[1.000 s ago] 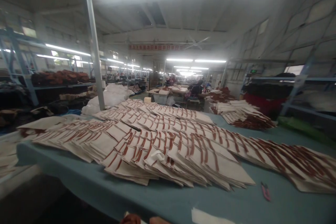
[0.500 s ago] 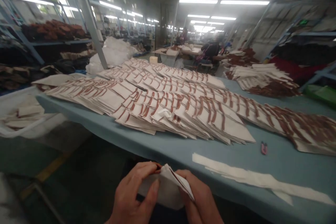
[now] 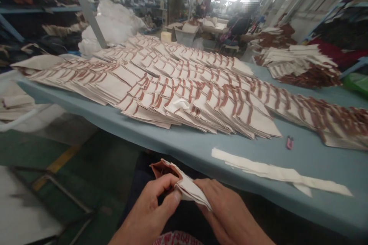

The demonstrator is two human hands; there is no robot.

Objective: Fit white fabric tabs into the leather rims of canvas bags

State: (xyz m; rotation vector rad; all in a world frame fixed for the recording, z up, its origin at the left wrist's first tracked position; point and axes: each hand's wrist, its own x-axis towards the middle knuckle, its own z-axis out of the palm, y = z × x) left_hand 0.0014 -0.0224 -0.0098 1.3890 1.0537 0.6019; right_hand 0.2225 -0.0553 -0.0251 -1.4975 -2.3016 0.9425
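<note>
Over my lap, below the table's front edge, I hold a folded cream fabric piece with brown lining (image 3: pixel 189 188). Its brown inside shows at the upper left, where the edges gape. My left hand (image 3: pixel 155 204) pinches the near edge between thumb and bent fingers. At the other end, my right hand (image 3: pixel 222 204) grips the far side; its fingertips are partly hidden behind the cloth. On the table beyond lie overlapping rows of cream fabric pieces with brown bands (image 3: pixel 184 95).
Cream fabric strips (image 3: pixel 276 172) and small pink thread snips (image 3: pixel 289 142) lie on the blue-green table (image 3: pixel 138 138). A white bin (image 3: pixel 37 113) stands at left, above a metal-framed stool (image 3: pixel 31 203). More fabric is stacked at right (image 3: pixel 304 65). A person (image 3: pixel 240 26) sits farther back.
The view has tilted downward. The fabric piece has turned so its brown-lined opening shows more, and my left hand has shifted from its top to its near edge.
</note>
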